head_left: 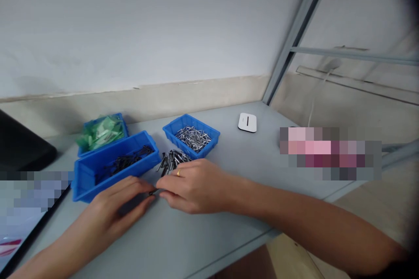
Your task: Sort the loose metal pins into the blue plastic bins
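Observation:
My left hand [122,205] pinches a small dark screw-like piece [152,192] between thumb and index finger. My right hand [188,186], a ring on one finger, has its fingertips closed at the other end of that piece, close to the left fingertips. Just behind the right hand lies a loose pile of metal pieces [172,159], partly hidden by it. A long blue bin [85,186] with dark screws [126,162] stands behind the left hand. Silvery pins [194,138] fill a smaller blue bin [214,136] behind the pile.
Another blue bin [121,123] at the back left holds green plastic packets [103,133]. A white square device [247,122] sits toward the back right. A dark-edged screen, partly blurred, is at the left. Metal frame bars [294,39] rise at the right.

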